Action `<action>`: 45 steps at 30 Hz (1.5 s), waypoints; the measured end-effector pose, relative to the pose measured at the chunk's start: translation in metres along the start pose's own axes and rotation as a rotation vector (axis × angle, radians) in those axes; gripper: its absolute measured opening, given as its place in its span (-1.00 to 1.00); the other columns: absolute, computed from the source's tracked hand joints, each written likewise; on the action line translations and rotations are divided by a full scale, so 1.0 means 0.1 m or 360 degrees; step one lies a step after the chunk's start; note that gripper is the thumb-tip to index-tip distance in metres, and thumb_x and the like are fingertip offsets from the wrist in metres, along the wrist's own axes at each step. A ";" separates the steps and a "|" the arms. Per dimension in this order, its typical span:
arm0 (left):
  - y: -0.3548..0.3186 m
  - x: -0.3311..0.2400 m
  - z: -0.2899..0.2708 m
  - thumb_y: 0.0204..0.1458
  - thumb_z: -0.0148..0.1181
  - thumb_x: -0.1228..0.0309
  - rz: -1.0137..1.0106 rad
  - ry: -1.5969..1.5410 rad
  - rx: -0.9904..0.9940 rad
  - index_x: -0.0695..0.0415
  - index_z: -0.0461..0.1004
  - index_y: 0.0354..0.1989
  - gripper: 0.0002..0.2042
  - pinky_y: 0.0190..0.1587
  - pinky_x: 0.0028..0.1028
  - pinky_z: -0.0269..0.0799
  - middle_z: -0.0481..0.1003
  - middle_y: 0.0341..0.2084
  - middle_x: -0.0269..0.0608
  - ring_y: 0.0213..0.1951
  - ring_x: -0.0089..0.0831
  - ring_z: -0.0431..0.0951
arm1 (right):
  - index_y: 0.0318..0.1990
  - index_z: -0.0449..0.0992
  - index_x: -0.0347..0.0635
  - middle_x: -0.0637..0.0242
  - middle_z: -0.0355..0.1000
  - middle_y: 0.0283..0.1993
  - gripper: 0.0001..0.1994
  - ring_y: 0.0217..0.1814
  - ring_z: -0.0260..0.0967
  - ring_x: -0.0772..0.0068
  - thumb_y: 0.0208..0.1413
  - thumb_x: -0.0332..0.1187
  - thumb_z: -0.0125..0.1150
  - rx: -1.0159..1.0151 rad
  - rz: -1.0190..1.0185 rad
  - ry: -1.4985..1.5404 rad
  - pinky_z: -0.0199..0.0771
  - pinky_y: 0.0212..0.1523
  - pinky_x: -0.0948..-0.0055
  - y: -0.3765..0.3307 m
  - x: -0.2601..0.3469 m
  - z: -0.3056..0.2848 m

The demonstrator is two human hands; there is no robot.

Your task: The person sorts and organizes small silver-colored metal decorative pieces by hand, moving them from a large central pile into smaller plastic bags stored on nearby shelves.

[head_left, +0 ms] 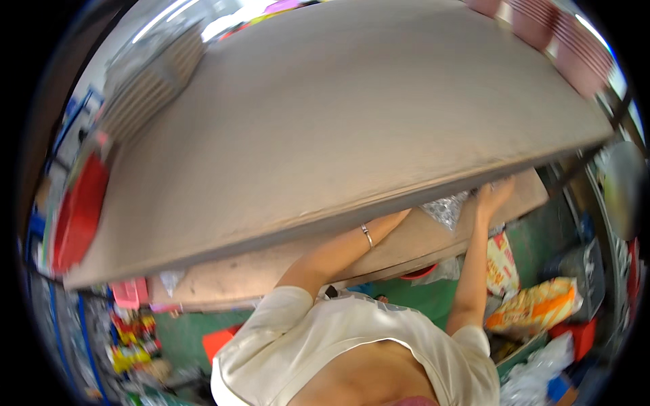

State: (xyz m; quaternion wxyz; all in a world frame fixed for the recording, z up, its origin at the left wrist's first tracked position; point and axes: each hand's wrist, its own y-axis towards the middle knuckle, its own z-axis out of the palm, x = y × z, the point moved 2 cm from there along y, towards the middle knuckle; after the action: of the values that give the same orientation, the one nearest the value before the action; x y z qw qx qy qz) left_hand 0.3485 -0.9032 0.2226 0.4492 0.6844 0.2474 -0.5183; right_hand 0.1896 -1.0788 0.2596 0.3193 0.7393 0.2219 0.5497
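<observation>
Both my arms reach in under the front edge of a wide brown upper board, over a lower shelf. My left hand, with a bracelet at the wrist, slips beneath the board, and its fingers are hidden. Farther right, my right hand is at the board's edge, its fingers blurred and partly covered. Between the hands lies a clear, crinkled plastic bag, partly under the board. My right hand is close beside it; whether it grips the bag is not visible.
Stacked pink baskets stand at the board's far right. At its left are a red container and a grey ribbed stack. Below, on the right, lie an orange-and-white package and clear plastic bags. A pink basket sits lower left.
</observation>
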 end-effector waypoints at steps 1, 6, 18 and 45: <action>0.00 -0.03 -0.03 -0.05 0.12 0.44 0.0002 0.0022 0.0005 0.29 0.12 0.08 -0.49 0.09 -0.38 0.10 0.28 -0.05 -0.06 0.02 -0.24 0.25 | 0.05 0.14 -0.50 -0.07 0.15 0.06 -0.50 0.13 0.09 0.04 0.01 -0.39 0.11 -0.0172 0.0013 0.0046 0.04 0.16 0.22 -0.13 0.28 -0.10; -0.01 0.00 -0.01 -0.02 0.08 0.43 -0.0013 0.0021 0.0041 0.28 0.18 0.06 -0.55 0.06 -0.36 0.14 0.33 -0.07 -0.08 -0.01 -0.21 0.29 | 0.03 0.17 -0.44 -0.02 0.15 0.03 -0.58 0.08 0.11 0.08 0.04 -0.42 0.07 -0.0284 -0.0308 0.0259 0.09 0.11 0.16 -0.72 1.13 -0.28; -1.11 -0.90 -1.68 0.11 -0.14 0.19 -0.0774 -0.1662 0.0487 0.16 0.10 0.15 -0.53 0.12 -0.40 0.11 0.16 0.13 -0.19 0.12 -0.33 0.19 | -0.01 0.33 -0.22 0.13 0.27 0.04 -0.64 0.11 0.17 0.13 0.10 -0.25 -0.19 0.1230 -0.1160 0.0939 -0.08 0.22 0.21 -2.12 2.90 0.08; -1.92 -0.43 -6.22 -0.38 0.39 0.27 -0.0534 0.1597 -0.1452 0.15 -0.15 0.24 -0.02 0.10 0.27 -0.28 -0.10 0.19 0.10 0.23 0.13 -0.20 | -0.07 0.31 -0.38 0.07 0.31 -0.08 -0.63 -0.09 0.26 0.22 0.01 -0.32 0.09 0.1791 -0.0143 0.1107 0.20 -0.05 0.33 -4.63 4.81 2.25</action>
State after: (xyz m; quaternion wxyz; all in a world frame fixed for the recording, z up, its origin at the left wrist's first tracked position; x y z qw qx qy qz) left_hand 0.4825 -0.2645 0.2304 0.4370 0.5367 0.7203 -0.0463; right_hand 0.5580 -0.4803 0.2080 -0.1832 0.5628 0.5959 0.5428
